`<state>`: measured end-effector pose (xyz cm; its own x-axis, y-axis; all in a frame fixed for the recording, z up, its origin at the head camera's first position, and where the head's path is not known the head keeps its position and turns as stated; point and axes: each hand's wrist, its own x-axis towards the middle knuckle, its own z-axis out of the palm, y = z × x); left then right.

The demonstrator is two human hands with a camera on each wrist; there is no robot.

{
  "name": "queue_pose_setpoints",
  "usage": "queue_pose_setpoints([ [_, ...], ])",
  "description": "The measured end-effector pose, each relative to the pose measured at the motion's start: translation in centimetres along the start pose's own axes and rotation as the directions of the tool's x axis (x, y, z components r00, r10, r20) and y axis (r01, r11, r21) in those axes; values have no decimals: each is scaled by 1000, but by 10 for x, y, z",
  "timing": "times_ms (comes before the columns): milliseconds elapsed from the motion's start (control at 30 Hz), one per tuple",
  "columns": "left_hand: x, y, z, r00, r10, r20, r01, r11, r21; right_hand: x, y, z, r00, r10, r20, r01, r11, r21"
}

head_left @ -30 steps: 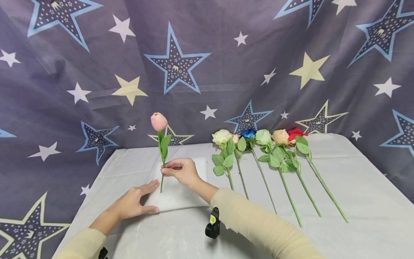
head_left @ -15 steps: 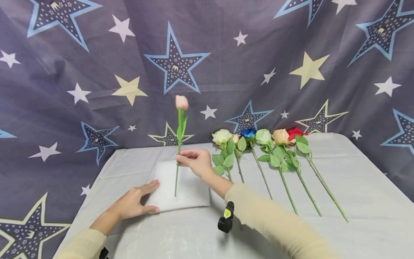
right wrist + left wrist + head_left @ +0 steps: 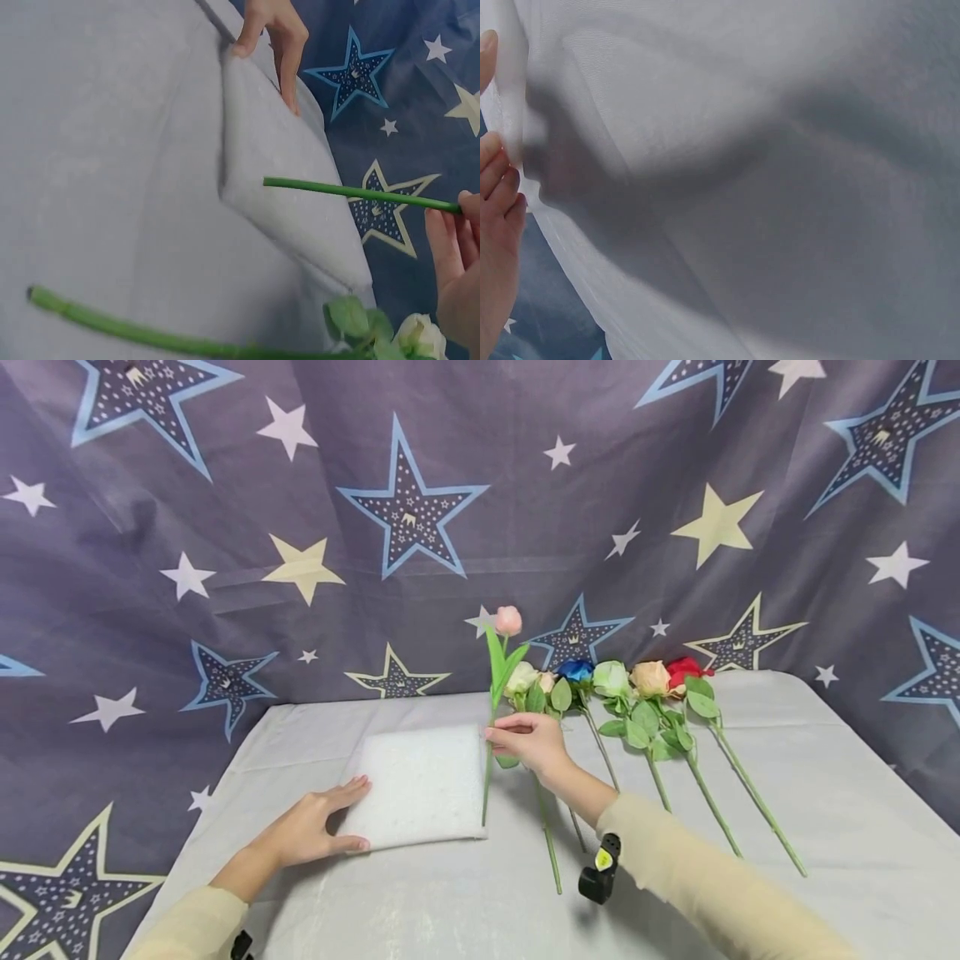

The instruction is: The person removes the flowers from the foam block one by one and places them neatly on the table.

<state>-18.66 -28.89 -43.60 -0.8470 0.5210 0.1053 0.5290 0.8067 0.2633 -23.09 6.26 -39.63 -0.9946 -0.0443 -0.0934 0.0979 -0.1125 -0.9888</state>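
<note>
Between the thumb and fingers of my right hand point(image 3: 536, 745) is the thin green stem of a pink tulip point(image 3: 508, 621), held upright. Its bare lower stem point(image 3: 352, 192) overlaps the right edge of a white foam block point(image 3: 423, 781) in the head view. The block lies on the table and has small marks on its top. My left hand point(image 3: 311, 827) rests against the block's left side, thumb and fingers spread and fairly straight. In the left wrist view only part of this hand point(image 3: 496, 225) shows, at the left border.
Right of the block, several long-stemmed roses lie in a row: white point(image 3: 519, 677), blue point(image 3: 575, 671), pale green point(image 3: 611, 678), peach point(image 3: 650, 677) and red point(image 3: 684, 671) among them. A star-patterned curtain point(image 3: 465, 410) hangs behind the cloth-covered table point(image 3: 360, 902).
My right hand has carried the tulip rightward, from over the left part of the foam block to its right edge near the white rose. My left hand has stayed in place.
</note>
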Motion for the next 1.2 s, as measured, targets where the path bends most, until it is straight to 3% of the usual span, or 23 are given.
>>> queue_pose_setpoints([
  [300, 0, 0, 0, 1000, -17, 8, 17, 1000, -22, -4, 13, -17, 997, 77, -9, -78, 990, -117],
  [700, -2, 0, 0, 1000, -17, 0, 17, 1000, -26, -8, 33, -13, 978, 207, -23, -205, 940, -273],
  [1000, 5, 3, -8, 999, -21, 36, 21, 1000, -11, -7, 35, -2, 983, 172, -57, -178, 859, -480],
  [1200, 11, 9, -16, 997, -33, 71, 31, 999, 28, -13, 25, -8, 979, 202, -14, -184, 857, -482],
])
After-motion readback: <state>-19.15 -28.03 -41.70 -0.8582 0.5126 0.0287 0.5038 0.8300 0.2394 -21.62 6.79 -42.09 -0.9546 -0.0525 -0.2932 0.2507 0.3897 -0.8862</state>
